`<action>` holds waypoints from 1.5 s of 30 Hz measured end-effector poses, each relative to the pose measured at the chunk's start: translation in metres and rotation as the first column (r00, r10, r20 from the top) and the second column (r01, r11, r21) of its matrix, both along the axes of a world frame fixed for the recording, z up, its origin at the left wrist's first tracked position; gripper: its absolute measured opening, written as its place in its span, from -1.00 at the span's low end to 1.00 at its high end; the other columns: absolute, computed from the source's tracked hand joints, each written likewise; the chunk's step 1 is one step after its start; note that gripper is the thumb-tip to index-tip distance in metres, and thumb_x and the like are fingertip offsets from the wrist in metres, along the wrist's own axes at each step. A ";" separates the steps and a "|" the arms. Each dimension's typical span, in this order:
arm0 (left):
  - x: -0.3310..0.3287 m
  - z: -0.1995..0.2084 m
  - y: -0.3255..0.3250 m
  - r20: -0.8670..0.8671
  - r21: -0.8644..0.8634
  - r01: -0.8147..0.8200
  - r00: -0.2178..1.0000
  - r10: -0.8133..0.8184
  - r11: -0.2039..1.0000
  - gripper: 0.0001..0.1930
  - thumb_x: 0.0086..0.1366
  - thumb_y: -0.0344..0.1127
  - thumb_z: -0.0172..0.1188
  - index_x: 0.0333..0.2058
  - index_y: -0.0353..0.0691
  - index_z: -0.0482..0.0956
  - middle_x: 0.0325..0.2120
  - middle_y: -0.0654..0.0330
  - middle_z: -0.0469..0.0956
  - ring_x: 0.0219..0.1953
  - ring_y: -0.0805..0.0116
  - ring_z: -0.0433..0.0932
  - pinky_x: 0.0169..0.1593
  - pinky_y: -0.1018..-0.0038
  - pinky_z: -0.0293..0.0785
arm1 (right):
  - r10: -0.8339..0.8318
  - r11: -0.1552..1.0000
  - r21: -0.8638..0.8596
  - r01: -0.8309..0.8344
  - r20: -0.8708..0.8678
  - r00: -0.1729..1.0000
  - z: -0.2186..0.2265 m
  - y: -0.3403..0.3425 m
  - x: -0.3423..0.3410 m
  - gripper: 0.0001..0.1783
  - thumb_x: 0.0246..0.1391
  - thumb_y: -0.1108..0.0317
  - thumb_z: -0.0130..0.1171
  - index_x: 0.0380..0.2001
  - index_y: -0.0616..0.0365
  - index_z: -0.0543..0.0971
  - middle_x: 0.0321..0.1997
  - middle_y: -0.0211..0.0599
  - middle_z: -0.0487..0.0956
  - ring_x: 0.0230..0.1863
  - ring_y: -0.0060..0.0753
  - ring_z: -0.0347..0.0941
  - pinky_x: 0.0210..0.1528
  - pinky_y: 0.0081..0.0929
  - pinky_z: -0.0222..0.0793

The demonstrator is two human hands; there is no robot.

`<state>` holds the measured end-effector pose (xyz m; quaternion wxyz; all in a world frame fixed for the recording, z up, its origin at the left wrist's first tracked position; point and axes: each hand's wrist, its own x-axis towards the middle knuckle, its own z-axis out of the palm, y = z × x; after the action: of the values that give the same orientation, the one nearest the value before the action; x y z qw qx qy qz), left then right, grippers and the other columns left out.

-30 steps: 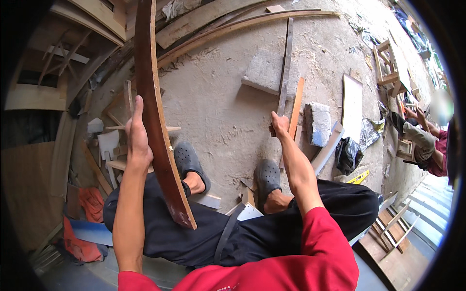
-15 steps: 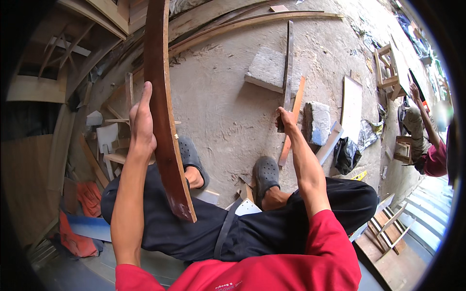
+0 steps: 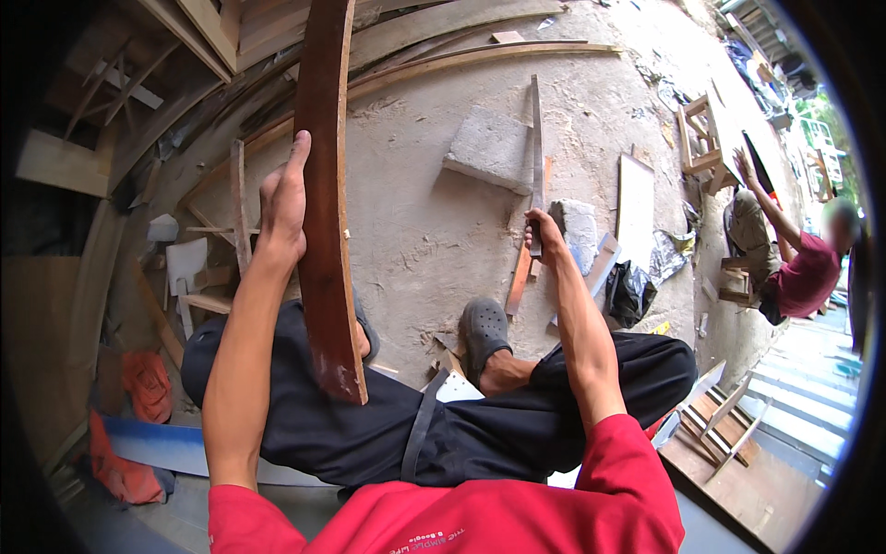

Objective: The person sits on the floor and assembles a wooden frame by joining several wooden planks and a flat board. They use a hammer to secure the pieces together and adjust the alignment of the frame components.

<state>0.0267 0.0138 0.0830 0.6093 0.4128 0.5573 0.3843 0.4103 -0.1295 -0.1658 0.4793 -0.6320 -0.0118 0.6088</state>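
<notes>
A long reddish-brown wooden board [image 3: 325,231] rises steeply in front of me, its lower end over my left thigh and its top beyond the picture's edge. My left hand [image 3: 284,205] is closed on its left edge, thumb pointing up along the face; the fingers behind are hidden. My right hand [image 3: 544,233] is wrapped round the lower end of a long, narrow, flat grey strip [image 3: 537,138], held nearly upright and apart from the board. The strip looks like metal, but its exact kind cannot be told.
Concrete blocks [image 3: 491,150] and an orange-brown wood strip [image 3: 519,282] lie on the floor ahead. Long planks [image 3: 480,57] run along the far side. At right are a black plastic bag [image 3: 630,294], a wooden frame [image 3: 703,143] and a seated person [image 3: 805,282]. Wood pieces [image 3: 189,268] stand at left.
The board has shifted slightly right and stands more upright. The strip in my right hand has turned and now looks thinner. My view has swung a little, showing more of the seated person.
</notes>
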 end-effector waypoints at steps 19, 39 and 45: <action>0.119 0.011 -0.020 0.052 0.006 0.280 0.958 -0.280 0.960 -0.17 0.17 0.33 0.11 0.11 -0.35 0.38 -0.07 0.08 0.49 -0.09 0.27 0.48 0.04 0.33 0.38 | 0.387 0.884 -0.462 0.071 0.809 0.442 0.241 -0.248 0.119 -0.49 -0.12 0.02 0.29 -0.82 0.20 0.42 -0.80 -0.24 0.44 -0.83 -0.40 0.40 -0.82 -0.42 0.28; 0.312 0.078 -0.421 0.555 -0.008 0.929 0.312 -0.771 0.371 -0.39 0.25 0.35 -0.04 -0.26 -0.19 0.34 -0.70 0.39 0.22 -0.75 0.55 0.25 -0.69 0.59 0.24 | -0.512 0.530 0.066 0.845 0.819 0.257 0.230 -0.502 -0.201 -0.50 -0.05 -0.04 0.32 -0.47 0.25 0.48 -0.73 -0.39 0.43 -0.76 -0.55 0.40 -0.69 -0.55 0.32; 0.276 -0.019 -0.523 0.573 -0.002 0.977 0.176 -0.801 0.213 -0.36 0.38 0.27 -0.21 -0.09 -0.30 0.42 -0.38 0.22 0.46 -0.37 0.39 0.48 -0.29 0.47 0.45 | -0.530 0.263 -0.042 0.964 0.828 0.181 0.123 -0.524 -0.285 -0.28 0.10 -0.25 0.06 -0.39 0.39 0.53 -0.63 0.09 0.53 -0.50 0.07 0.56 -0.46 -0.18 0.40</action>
<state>0.3029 -0.5091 0.0639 0.8907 0.4352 0.0978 -0.0880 0.1252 -0.6536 -0.0427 0.4668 -0.8173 0.3345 -0.0474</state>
